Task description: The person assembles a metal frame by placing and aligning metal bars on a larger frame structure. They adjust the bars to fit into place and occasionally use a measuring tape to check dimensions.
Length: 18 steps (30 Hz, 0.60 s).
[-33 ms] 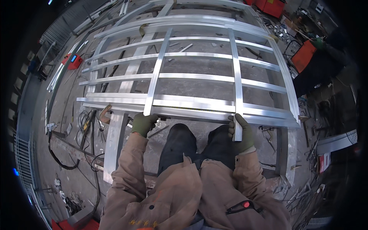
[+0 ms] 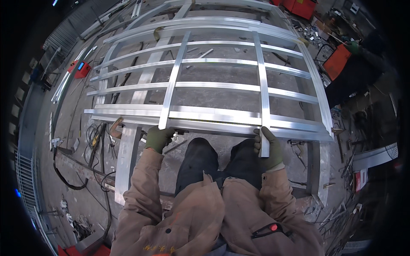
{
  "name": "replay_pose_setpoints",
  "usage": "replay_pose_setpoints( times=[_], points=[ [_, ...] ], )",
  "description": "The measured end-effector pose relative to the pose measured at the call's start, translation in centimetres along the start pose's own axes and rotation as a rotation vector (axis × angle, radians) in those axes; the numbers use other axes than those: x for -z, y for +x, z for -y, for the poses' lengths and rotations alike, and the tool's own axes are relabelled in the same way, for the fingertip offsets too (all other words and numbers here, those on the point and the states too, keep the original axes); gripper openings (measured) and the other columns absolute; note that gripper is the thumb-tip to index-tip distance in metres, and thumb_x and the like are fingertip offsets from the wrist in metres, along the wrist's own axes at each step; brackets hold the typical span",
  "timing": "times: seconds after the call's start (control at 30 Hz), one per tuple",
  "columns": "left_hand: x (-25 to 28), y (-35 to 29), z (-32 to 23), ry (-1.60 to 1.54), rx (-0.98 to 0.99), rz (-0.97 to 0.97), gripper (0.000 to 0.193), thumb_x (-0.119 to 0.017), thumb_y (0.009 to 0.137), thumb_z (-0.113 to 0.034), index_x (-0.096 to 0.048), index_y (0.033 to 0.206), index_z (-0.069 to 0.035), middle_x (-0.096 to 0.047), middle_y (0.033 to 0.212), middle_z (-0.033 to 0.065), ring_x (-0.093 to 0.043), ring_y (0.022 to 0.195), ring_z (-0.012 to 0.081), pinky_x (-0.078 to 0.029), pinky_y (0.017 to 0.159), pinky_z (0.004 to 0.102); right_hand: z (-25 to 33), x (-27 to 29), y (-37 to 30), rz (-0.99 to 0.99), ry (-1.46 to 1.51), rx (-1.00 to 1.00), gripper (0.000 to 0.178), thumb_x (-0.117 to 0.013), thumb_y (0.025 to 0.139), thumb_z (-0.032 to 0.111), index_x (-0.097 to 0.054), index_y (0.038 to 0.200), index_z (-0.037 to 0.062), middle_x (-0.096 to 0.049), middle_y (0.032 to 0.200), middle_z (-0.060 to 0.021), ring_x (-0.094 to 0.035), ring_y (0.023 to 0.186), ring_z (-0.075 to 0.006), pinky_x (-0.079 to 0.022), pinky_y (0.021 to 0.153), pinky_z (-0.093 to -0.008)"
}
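Observation:
Two bare silver metal bars lie crosswise over several long metal rails: a left crossbar (image 2: 173, 83) and a right crossbar (image 2: 262, 85). Both of my hands wear green work gloves. At the near end of the left crossbar, my left hand (image 2: 158, 139) has its fingers curled in, and the bar's tip meets the glove; part of the grip is hidden. My right hand (image 2: 270, 149) is closed around the near end of the right crossbar, which sticks out past the nearest rail (image 2: 213, 116) toward me.
A steel support beam (image 2: 128, 166) runs beneath the rails on my left, with a clamp (image 2: 115, 128) beside it. Cables (image 2: 92, 136) and scraps litter the floor. A red machine (image 2: 82, 69) stands left. At the far right, another person (image 2: 358, 77) is beside an orange panel (image 2: 337, 62).

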<state>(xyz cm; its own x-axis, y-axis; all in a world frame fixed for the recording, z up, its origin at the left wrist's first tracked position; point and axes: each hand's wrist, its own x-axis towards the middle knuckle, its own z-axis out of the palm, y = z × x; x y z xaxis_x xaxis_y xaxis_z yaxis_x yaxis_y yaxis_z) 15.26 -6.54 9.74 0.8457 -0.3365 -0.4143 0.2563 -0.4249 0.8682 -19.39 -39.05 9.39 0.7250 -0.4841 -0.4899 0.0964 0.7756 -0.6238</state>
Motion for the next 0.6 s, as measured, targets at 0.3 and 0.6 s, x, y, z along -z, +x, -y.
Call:
replay_pose_setpoints(
  times=[0.3, 0.6],
  points=[
    [-0.6, -0.1, 0.2, -0.048, -0.023, 0.038, 0.024, -0.090, 0.089, -0.017, -0.081, 0.097, 0.003, -0.077, 0.078, 0.0100, -0.069, 0.058, 0.0187, -0.050, 0.053, 0.0341, 1.8, 0.4, -1.2, -0.040, -0.008, 0.022, 0.037, -0.079, 0.115, 0.039, -0.077, 0.127, 0.0033, -0.072, 0.086, -0.0015, -0.066, 0.066, -0.0122, -0.053, 0.059, -0.0302],
    [-0.3, 0.1, -0.5, -0.019, -0.029, 0.019, 0.021, -0.092, 0.087, -0.015, -0.083, 0.095, 0.001, -0.076, 0.077, 0.0086, -0.069, 0.059, 0.0187, -0.049, 0.053, 0.0338, 1.8, 1.1, -0.5, 0.007, -0.053, -0.005, 0.045, -0.074, 0.117, 0.045, -0.076, 0.133, 0.0032, -0.074, 0.088, -0.0007, -0.068, 0.067, -0.0133, -0.056, 0.059, -0.0334]
  ],
)
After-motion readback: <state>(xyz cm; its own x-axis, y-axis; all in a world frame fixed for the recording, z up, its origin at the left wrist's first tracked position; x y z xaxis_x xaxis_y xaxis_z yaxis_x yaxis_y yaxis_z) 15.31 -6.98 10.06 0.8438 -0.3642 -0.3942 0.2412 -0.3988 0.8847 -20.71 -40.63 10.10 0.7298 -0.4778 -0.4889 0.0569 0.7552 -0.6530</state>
